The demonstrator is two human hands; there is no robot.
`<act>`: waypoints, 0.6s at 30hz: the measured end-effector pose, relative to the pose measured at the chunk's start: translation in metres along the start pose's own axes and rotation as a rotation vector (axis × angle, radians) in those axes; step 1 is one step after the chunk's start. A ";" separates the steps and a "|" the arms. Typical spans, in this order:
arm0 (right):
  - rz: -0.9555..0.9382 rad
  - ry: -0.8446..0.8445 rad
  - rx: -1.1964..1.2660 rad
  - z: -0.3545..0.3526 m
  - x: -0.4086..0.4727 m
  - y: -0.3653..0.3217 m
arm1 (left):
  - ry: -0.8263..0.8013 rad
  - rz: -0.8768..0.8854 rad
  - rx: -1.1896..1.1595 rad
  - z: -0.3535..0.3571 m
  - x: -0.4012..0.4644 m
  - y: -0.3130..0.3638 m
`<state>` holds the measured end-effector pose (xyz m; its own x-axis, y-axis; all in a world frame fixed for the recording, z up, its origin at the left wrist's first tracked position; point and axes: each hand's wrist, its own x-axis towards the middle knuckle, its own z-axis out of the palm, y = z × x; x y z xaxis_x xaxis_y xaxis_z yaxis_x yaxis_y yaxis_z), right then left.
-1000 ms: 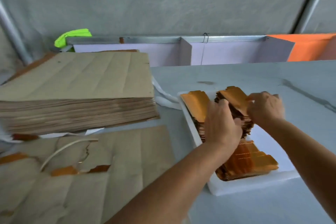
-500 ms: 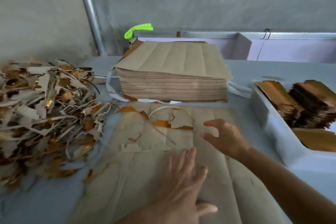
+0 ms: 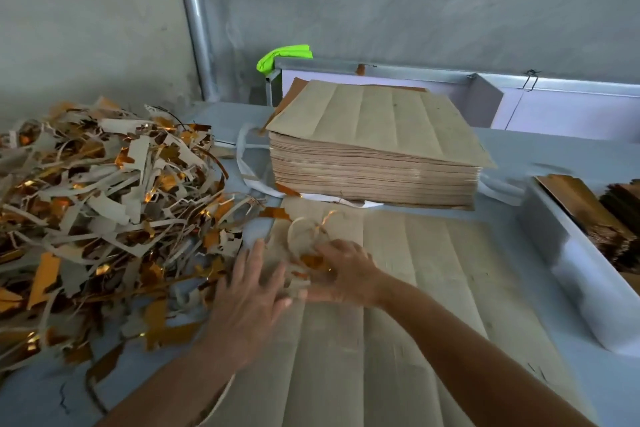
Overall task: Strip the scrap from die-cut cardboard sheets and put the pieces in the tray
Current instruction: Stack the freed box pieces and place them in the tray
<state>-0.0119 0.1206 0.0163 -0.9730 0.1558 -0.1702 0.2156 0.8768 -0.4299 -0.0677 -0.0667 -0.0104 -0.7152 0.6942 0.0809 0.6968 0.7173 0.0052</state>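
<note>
A die-cut cardboard sheet (image 3: 408, 315) lies flat on the table in front of me, brown side up with long score lines. At its far left corner sits a loose bunch of torn scrap (image 3: 304, 236), brown with gold foil. My right hand (image 3: 346, 270) curls round that bunch of scrap. Beside it, my left hand (image 3: 251, 291) lies with fingers spread and straight on the sheet's left edge, touching the scrap. A white tray (image 3: 585, 291) at the right holds stacks of gold-foil pieces (image 3: 588, 215).
A thick stack of uncut brown sheets (image 3: 374, 149) stands behind the flat sheet. A big heap of scrap strips (image 3: 100, 215) covers the table's left side. A metal-edged white partition (image 3: 519, 97), a green cloth (image 3: 284, 57) and a grey wall close off the back.
One second ago both hands were at the piece stacks in the tray. They crossed left to the flat sheet, and my right hand has gathered the scrap at its far corner.
</note>
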 end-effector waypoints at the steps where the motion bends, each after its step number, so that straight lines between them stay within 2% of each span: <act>1: -0.049 0.010 -0.029 0.006 -0.005 -0.008 | 0.013 0.013 0.013 -0.001 0.004 -0.004; 4: -0.113 0.063 -0.153 0.029 -0.022 -0.031 | 0.063 0.008 0.006 -0.007 0.018 -0.013; 7: -0.079 0.199 -0.227 0.047 -0.026 -0.046 | 0.139 -0.017 -0.064 -0.021 0.027 -0.013; 10: -0.010 0.320 -0.140 0.052 -0.021 -0.051 | 0.263 0.157 -0.098 -0.027 0.023 -0.011; 13: -0.043 0.350 -0.138 0.056 -0.016 -0.054 | 0.126 0.446 -0.199 -0.019 0.015 -0.004; 14: -0.069 0.353 -0.103 0.056 -0.014 -0.053 | 0.017 0.487 -0.247 -0.016 0.015 -0.004; 16: -0.120 0.376 0.050 0.051 -0.016 -0.050 | -0.134 0.504 -0.295 -0.017 0.018 -0.005; 18: -0.187 0.466 0.346 0.045 -0.020 -0.047 | -0.150 0.466 -0.408 -0.016 0.025 -0.011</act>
<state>0.0008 0.0564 -0.0001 -0.9137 0.2645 0.3085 -0.0246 0.7218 -0.6917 -0.0924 -0.0588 0.0077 -0.3114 0.9499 0.0260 0.8800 0.2779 0.3852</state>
